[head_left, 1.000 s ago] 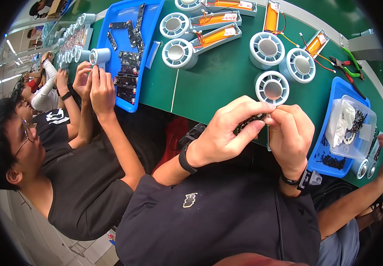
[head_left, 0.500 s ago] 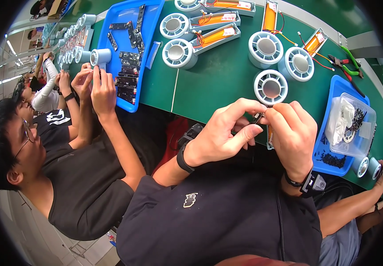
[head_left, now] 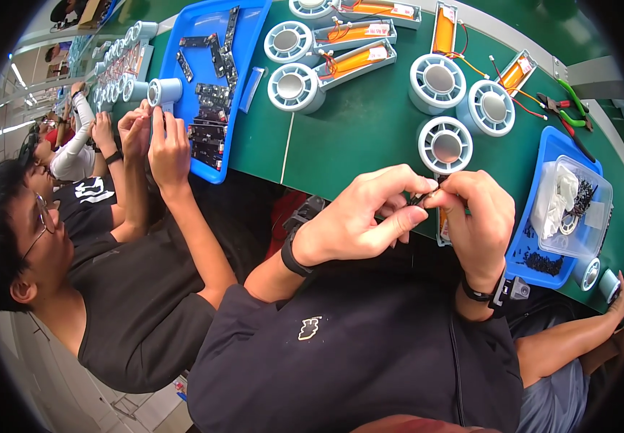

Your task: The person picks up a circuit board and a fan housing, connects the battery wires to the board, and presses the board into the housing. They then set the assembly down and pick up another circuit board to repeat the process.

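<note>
My L grip (head_left: 366, 218) is closed, thumb + index pinching a small dark part (head_left: 419, 199); my fingers hide most of it, so can't tell its exact shape. My R grip (head_left: 479, 222) is bent in w/ thumb + index tips together at the R end of that part; pinching or just touching, can't tell. So the part sits btwn both sets of fingertips, just nearside of a lt-blue round unit (head_left: 445, 146) w/ spoked ring + grey disc.

An orange-filled housing (head_left: 443, 225) shows btwn my grips, partly hidden. Farther back on the green tabletop (head_left: 355, 137): two more round units (head_left: 437, 83), wired housings (head_left: 517, 71) w/ orange packs, and, over R, red/green-handled pliers (head_left: 570, 115). Near R: a blue tray (head_left: 548, 144) w/ loose black bits (head_left: 543, 262) and a clear box (head_left: 587, 242) holding white wrap (head_left: 561, 193) + more black pcs.

Far L: a bigger blue tray (head_left: 175, 66) w/ dark circuit boards (head_left: 211, 101); beside it, a co-worker's hands (head_left: 169, 155) are up at another lt-blue unit (head_left: 165, 92).
</note>
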Motion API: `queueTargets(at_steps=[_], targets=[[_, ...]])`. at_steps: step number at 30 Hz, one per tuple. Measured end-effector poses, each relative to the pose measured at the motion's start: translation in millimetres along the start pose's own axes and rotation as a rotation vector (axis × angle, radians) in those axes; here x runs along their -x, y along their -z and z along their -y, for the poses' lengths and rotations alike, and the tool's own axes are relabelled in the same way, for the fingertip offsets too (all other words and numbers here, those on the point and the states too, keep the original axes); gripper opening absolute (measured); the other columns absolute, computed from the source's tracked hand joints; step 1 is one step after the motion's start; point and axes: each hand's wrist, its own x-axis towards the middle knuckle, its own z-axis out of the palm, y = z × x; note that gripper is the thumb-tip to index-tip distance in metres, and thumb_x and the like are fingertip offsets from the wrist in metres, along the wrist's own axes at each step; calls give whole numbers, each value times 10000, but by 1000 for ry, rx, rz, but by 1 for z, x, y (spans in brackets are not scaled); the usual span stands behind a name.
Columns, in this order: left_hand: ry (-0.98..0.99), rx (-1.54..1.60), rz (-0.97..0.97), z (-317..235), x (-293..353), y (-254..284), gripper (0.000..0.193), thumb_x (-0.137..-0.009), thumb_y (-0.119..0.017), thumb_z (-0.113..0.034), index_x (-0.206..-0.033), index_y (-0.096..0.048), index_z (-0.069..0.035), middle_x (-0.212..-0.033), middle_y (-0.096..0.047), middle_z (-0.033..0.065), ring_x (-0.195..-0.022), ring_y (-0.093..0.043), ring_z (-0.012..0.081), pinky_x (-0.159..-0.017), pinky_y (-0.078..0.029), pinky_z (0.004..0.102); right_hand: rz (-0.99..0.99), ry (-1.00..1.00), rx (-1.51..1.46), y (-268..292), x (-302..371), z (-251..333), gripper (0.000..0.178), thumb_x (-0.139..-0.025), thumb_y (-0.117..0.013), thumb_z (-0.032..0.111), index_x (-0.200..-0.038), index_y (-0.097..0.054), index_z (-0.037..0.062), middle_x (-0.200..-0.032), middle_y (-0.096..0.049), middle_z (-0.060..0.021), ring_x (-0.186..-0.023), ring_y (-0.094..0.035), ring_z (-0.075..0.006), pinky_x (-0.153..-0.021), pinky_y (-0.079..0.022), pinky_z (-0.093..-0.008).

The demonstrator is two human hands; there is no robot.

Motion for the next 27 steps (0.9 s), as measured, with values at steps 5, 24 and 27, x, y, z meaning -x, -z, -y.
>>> queueTargets(at_steps=[5,24,27], targets=[[51,55,45,0,-3,3,275,-1007,-570,50,-1280,-545,20,-1013,-612,92,-645,-670,128,-508,-514,237,-2,2,-50,-2,4,-4,261,-721,-794,-95,-878,-619,16,-775,-694,-79,-676,-687,-240,-602,-531,-321],[102,-135,-131,-12,-3,3,237,-999,-576,24,-1232,-536,6,-1010,-631,109,-682,-688,141,-546,-539,253,-120,-255,-219,3,29,4,179,-884,-716,-121,-1024,-673,-19,-965,-728,-131,-848,-708,-165,-738,-560,-277],[103,-180,-149,-11,-3,5,251,-995,-580,24,-1240,-529,4,-1009,-634,113,-692,-690,136,-569,-551,256,-270,-523,-551,6,36,16,182,-901,-703,-124,-1052,-672,-29,-1020,-719,-134,-905,-698,-152,-797,-563,-271]])
